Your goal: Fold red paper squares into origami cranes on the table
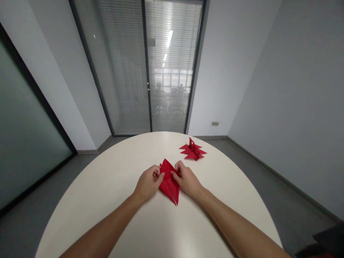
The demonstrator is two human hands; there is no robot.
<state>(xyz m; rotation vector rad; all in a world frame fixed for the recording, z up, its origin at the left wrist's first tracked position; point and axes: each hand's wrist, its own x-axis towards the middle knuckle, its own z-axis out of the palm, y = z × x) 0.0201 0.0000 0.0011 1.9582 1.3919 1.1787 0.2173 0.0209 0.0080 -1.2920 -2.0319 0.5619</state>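
Observation:
A sheet of red origami paper point(168, 184), folded into a kite-like diamond, is held between both hands over the middle of the table. Two flaps meet along its centre line, with a narrow slit toward the near tip. My left hand point(149, 181) pinches the left edge, thumb on top and fingers curled at the side. On the opposite edge my right hand point(187, 178) does the same, its thumb pressing the upper face. The fingertips under the paper are hidden. Farther back to the right stand several folded red paper cranes point(194, 151), bunched close together.
The round white table point(107, 200) fills the foreground, its curved far edge just beyond the cranes. Past it are a glass door with blinds point(172, 79), pale walls and a wall socket point(215, 123). A dark object point(329, 238) shows at the lower right corner.

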